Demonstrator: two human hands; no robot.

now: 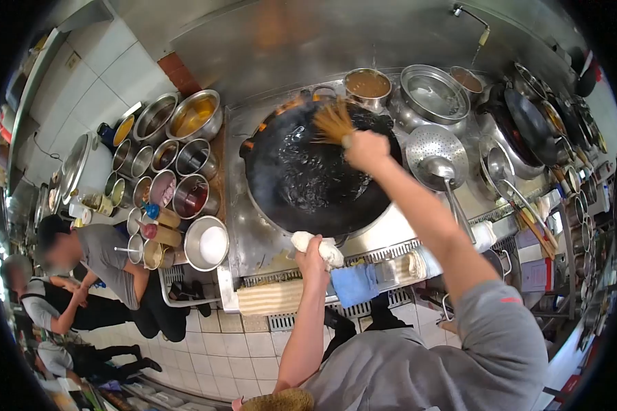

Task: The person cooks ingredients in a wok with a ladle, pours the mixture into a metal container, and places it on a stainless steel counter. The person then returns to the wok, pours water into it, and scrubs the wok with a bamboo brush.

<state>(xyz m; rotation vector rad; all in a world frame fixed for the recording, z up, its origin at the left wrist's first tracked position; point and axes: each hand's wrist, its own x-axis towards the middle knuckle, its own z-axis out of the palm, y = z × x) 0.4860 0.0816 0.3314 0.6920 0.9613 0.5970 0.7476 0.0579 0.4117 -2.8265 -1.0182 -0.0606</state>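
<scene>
A large black wok (267, 185) sits on the stove with bubbling, steaming water in it. My right hand (367, 151) is closed round the handle end of a bamboo wok brush (333, 123), whose bristles are spread over the wok's far right side. At the near rim, my left hand (312, 259) grips a folded white cloth (329, 251), and the wok's near handle is partly hidden by it. To the right of the wok, a ladle (437, 172) lies on a perforated strainer (452, 146).
Left of the stove stand several metal bowls and pots, sauce bottles (161, 235) and a bowl of white powder (206, 244). Behind the wok is a pot of brown liquid (367, 85). Towels (354, 284) hang along the front rail. A person in grey (113, 257) stands at the left.
</scene>
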